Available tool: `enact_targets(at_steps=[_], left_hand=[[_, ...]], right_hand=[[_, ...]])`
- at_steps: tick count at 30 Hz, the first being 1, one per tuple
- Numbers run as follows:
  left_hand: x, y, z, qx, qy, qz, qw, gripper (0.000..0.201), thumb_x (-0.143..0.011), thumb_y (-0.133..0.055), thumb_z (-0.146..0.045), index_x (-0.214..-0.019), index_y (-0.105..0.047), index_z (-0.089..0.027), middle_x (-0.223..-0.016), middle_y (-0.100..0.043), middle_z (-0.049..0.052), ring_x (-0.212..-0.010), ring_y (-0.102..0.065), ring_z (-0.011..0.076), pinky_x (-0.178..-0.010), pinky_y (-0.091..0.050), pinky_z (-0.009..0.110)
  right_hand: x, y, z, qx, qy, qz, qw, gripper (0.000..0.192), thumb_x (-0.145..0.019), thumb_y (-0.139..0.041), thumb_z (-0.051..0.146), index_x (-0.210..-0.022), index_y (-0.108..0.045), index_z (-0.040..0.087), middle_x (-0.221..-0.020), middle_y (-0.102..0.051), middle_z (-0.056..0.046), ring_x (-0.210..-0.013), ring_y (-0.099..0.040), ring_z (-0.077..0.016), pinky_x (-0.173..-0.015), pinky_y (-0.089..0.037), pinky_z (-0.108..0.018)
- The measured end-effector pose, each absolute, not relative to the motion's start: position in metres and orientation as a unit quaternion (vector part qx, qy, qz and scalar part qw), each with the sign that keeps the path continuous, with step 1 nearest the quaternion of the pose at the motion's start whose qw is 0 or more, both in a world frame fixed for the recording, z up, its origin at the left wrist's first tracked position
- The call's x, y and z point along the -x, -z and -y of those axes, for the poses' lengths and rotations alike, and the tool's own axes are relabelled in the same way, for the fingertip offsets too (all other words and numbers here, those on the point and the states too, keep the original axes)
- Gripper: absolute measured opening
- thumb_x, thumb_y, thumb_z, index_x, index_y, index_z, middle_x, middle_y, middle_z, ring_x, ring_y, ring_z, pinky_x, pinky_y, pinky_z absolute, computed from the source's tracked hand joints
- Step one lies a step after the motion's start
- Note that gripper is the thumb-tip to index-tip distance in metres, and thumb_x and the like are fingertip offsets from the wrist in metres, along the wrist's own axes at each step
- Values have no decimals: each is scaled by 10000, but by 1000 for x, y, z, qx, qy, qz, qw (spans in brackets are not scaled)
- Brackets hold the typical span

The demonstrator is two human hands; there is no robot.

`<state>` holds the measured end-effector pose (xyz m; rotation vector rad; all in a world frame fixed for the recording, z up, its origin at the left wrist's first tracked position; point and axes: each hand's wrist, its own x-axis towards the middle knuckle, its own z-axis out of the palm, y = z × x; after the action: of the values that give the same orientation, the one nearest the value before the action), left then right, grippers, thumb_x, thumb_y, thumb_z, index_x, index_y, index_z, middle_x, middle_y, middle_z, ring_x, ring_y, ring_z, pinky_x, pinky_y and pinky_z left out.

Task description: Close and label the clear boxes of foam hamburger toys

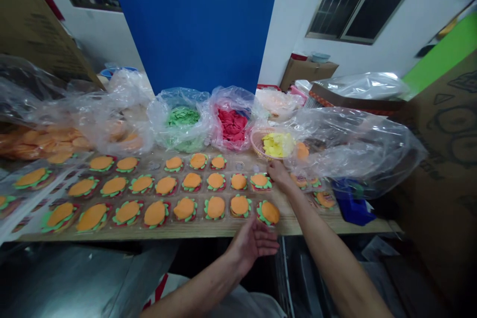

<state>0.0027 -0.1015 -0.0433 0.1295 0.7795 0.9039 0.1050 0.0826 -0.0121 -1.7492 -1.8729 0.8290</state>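
Fingers of the right hand [278, 171] seem pinched together beside the pink woven basket [257, 143] of yellow foam pieces [276, 144]. Left hand [253, 241] rests open, fingers apart, at the wooden table [316, 226] edge near an orange-and-green foam burger stack [268, 212].

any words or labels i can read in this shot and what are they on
No text can be read.
Cardboard box at right: black printed outlines and shapes, no legible word.
Cardboard box at upper left: faint dark print, too blurred to read.
Bags, toy burgers and blue panel: no text.
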Motion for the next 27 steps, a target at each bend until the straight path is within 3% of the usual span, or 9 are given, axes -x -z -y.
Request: enact_targets(at_steps=[3,7,12,16,20,24,27], left_hand=[[9,32,91,-23,-500,-331,800,496,-815,-306,-556,-826,-530,-114,-748,-647,142,-691,-637,241,-706,-454,375],[28,15,78,-27,-593,-258,762,468,-812,-340,-558,-994,-524,-169,-844,-649,94,-747,-628,233,-677,-466,376],[43,6,79,-26,-562,-256,786,514,-812,-369,-541,-1007,-559,-106,-870,-643,124,-716,-616,225,-626,-474,357],[46,8,86,-27,-549,-234,802,463,-832,-361,-486,-1023,-560,-113,-881,-644,134,-691,-621,237,-647,-473,406],[46,7,91,-2,-536,-227,813,418,-841,-356,-457,-980,-565,-124,-883,-642,139,-731,-622,254,-662,-466,421],[47,3,91,45,-524,-272,806,426,-829,-358,-495,-907,-569,-133,-809,-643,114,-703,-612,249,-645,-460,426],[50,1,88,91,-534,-299,785,394,-830,-368,-481,-841,-569,-142,-737,-634,81,-667,-599,220,-645,-453,392]], right_hand=[[-99,14,-64,620,-379,637,257,125,-698,-429,169,-575,-449,175,-436,-473,38,-397,-478,-98,-407,-372,-193],[-90,10,-31,572,-473,601,297,93,-695,-444,249,-627,-435,185,-474,-510,40,-401,-500,-96,-410,-406,-202],[-89,-1,-11,512,-577,555,311,133,-668,-539,288,-719,-464,191,-554,-596,20,-463,-566,-116,-432,-439,-215],[-90,-4,-16,482,-649,488,330,289,-663,-620,253,-925,-509,200,-780,-659,-21,-614,-633,-139,-508,-484,-238],[-87,-4,-25,456,-696,457,315,329,-660,-654,228,-967,-546,185,-903,-671,-67,-700,-648,-161,-582,-510,-271],[-86,-11,-24,410,-685,513,315,319,-666,-656,252,-969,-608,163,-964,-668,-87,-758,-646,-175,-664,-519,-306],[-88,-19,-11,366,-588,642,328,377,-750,-581,269,-1122,-566,206,-1120,-614,-83,-929,-616,-202,-748,-518,-348]])
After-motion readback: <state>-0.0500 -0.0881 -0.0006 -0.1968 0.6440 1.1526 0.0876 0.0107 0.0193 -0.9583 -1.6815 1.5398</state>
